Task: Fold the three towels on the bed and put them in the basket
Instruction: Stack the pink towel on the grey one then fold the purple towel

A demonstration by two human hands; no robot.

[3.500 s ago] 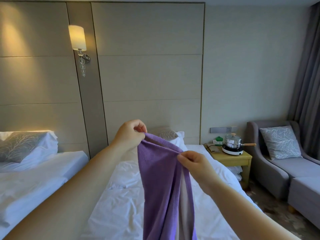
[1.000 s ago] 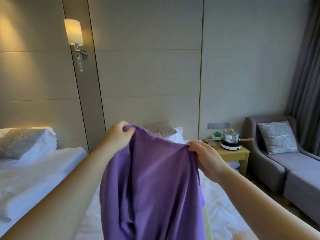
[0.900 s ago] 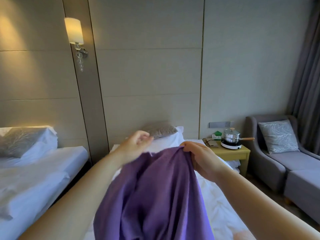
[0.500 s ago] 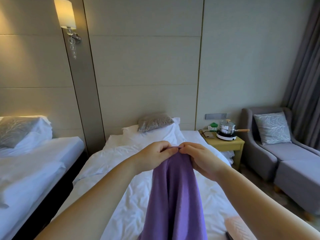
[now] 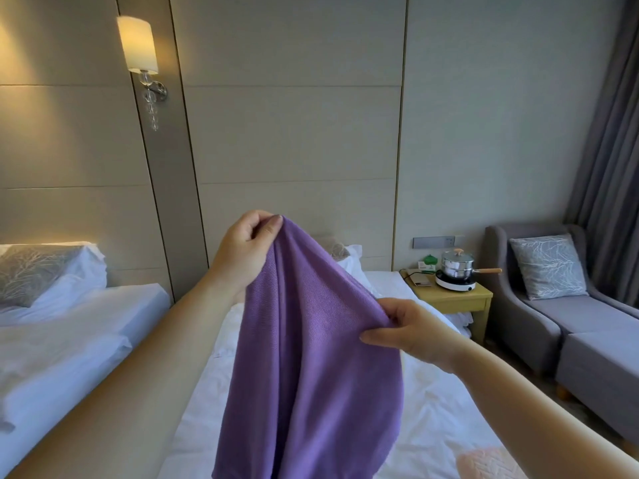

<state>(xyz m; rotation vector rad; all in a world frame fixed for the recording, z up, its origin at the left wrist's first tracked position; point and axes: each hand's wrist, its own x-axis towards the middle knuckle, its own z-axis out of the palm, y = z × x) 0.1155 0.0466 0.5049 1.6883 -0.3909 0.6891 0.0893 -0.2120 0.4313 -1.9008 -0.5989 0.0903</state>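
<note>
A purple towel [image 5: 311, 357] hangs in the air over the white bed [image 5: 435, 409]. My left hand [image 5: 247, 247] pinches its upper edge, raised high. Lower and to the right, my right hand [image 5: 411, 331] pinches another part of the edge, so the cloth slants between them and drapes down out of frame. A peach towel [image 5: 484, 463] lies on the bed at the bottom right, partly cut off. No basket is in view.
A second white bed [image 5: 69, 333] stands at the left. A yellow bedside table [image 5: 453, 299] carries a steel pot on a hotplate. A grey sofa [image 5: 587, 340] with a cushion fills the right, beside a curtain. A wall lamp [image 5: 138, 46] glows above.
Half a second ago both hands held the towel's edge together, low over the bed. Since then my left hand has risen and my right hand has moved right, spreading the edge.
</note>
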